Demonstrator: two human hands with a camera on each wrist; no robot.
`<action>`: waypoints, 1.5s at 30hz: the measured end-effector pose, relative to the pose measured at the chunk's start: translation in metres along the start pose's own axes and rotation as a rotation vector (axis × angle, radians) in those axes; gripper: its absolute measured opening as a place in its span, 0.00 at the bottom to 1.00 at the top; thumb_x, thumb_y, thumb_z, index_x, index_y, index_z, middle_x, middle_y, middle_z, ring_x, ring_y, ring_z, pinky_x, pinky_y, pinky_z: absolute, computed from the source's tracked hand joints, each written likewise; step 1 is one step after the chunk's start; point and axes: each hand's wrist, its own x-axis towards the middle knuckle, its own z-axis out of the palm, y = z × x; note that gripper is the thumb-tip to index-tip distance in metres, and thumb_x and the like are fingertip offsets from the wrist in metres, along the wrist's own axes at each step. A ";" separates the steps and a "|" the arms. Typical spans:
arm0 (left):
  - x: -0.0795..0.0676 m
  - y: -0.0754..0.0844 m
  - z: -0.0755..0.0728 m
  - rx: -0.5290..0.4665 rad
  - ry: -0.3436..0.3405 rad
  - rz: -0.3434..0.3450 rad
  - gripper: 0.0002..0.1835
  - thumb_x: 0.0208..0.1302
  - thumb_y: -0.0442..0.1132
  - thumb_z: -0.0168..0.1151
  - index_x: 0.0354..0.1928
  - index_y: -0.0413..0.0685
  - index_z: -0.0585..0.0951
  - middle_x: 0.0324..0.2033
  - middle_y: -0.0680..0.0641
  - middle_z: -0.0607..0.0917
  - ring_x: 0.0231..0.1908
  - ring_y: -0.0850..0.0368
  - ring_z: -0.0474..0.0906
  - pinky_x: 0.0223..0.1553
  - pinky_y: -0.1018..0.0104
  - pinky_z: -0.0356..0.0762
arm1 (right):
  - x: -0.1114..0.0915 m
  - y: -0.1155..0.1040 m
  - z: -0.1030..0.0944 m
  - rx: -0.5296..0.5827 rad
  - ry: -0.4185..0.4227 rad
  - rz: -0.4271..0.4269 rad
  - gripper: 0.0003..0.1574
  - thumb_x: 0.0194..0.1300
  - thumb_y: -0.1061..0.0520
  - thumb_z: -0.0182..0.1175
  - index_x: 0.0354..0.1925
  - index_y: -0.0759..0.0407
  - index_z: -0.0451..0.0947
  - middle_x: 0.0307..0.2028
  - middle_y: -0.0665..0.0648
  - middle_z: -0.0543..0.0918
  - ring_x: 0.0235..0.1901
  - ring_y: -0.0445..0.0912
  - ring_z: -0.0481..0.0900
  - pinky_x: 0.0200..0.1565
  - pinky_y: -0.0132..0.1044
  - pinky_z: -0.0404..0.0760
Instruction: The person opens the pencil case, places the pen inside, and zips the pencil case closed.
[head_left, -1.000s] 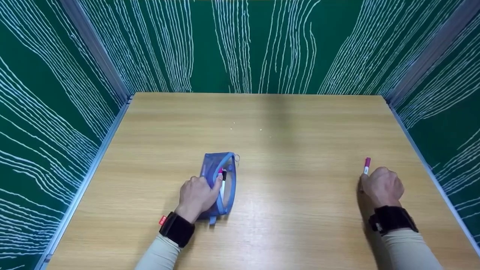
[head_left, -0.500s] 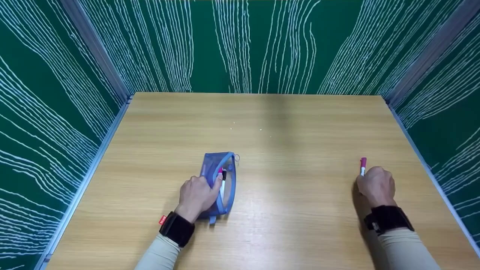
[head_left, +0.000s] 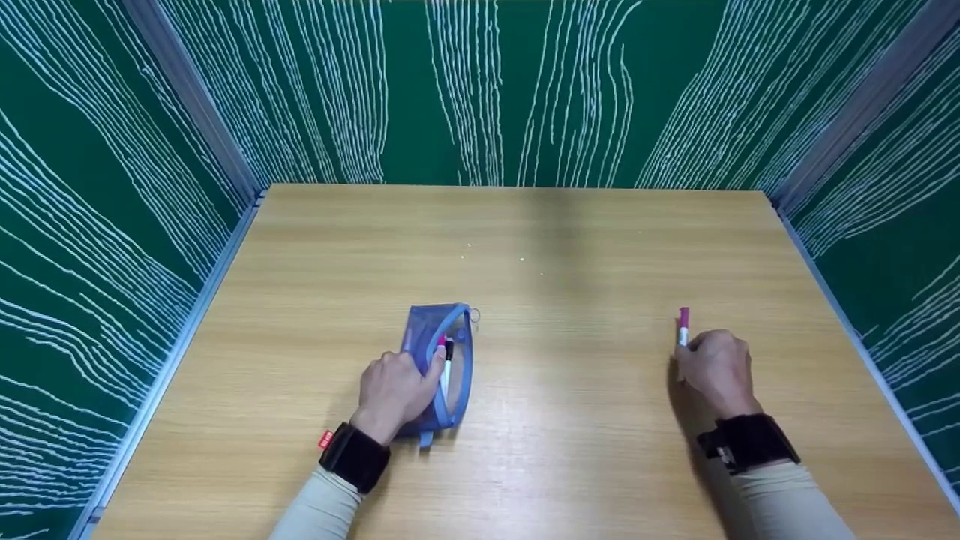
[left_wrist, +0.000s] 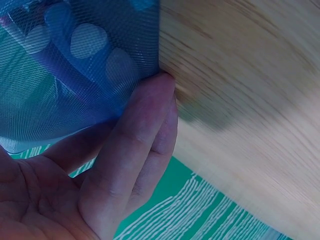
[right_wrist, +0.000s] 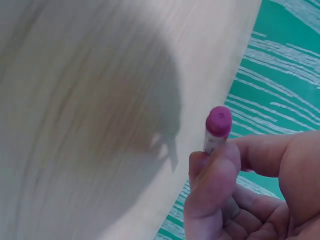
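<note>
A blue mesh pencil case (head_left: 427, 321) stands left of the table's middle, its zip opening facing right. My left hand (head_left: 396, 390) grips its left side, thumb at the opening. Inside show a black-capped marker (head_left: 448, 352) and a pink cap (head_left: 441, 340). In the left wrist view, the fingers of my left hand (left_wrist: 127, 145) press the mesh, and several pale round pen ends (left_wrist: 89, 41) show through it. Out to the right, my right hand (head_left: 716, 371) pinches a white marker (head_left: 683, 327) upright, magenta end up. The right wrist view shows that magenta end (right_wrist: 219, 121) above the fingertips.
The wooden table (head_left: 570, 420) has a few white specks (head_left: 522, 259) toward the back. Green walls (head_left: 420, 90) with white wavy lines enclose it at the back and both sides, and grey posts (head_left: 196, 97) stand at the corners.
My right hand has moved left across the table with the marker. My left hand and the pencil case have stayed in place.
</note>
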 end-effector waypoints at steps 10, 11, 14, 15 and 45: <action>0.000 0.000 0.000 0.000 -0.002 0.000 0.37 0.75 0.68 0.41 0.15 0.50 0.68 0.22 0.45 0.76 0.23 0.49 0.74 0.29 0.54 0.73 | -0.007 -0.022 0.013 0.070 -0.053 0.000 0.15 0.70 0.58 0.62 0.45 0.70 0.84 0.28 0.59 0.86 0.23 0.46 0.80 0.22 0.36 0.77; 0.000 0.000 0.000 -0.001 0.001 -0.001 0.37 0.75 0.68 0.42 0.15 0.50 0.69 0.22 0.44 0.76 0.23 0.49 0.74 0.29 0.54 0.73 | -0.008 -0.024 0.015 0.077 -0.056 -0.005 0.14 0.70 0.57 0.62 0.45 0.70 0.84 0.28 0.59 0.86 0.22 0.45 0.80 0.21 0.36 0.77; 0.000 0.001 0.000 0.005 0.011 0.000 0.37 0.75 0.67 0.43 0.15 0.48 0.70 0.23 0.42 0.78 0.25 0.46 0.77 0.30 0.52 0.74 | -0.012 -0.030 0.021 0.090 -0.050 -0.042 0.13 0.69 0.58 0.63 0.43 0.70 0.85 0.25 0.58 0.86 0.20 0.44 0.80 0.20 0.35 0.77; -0.001 0.001 0.000 0.008 0.013 0.001 0.36 0.75 0.67 0.43 0.16 0.47 0.70 0.24 0.41 0.79 0.26 0.46 0.78 0.31 0.51 0.75 | -0.013 -0.032 0.023 0.097 -0.050 -0.051 0.13 0.69 0.59 0.63 0.43 0.70 0.85 0.25 0.57 0.86 0.19 0.43 0.80 0.20 0.35 0.77; -0.001 0.000 0.001 0.009 0.015 -0.002 0.37 0.75 0.67 0.44 0.17 0.45 0.73 0.26 0.40 0.80 0.27 0.43 0.79 0.31 0.50 0.75 | -0.054 -0.109 0.093 0.307 -0.155 -0.165 0.04 0.65 0.63 0.69 0.38 0.64 0.85 0.23 0.55 0.85 0.16 0.46 0.81 0.19 0.39 0.81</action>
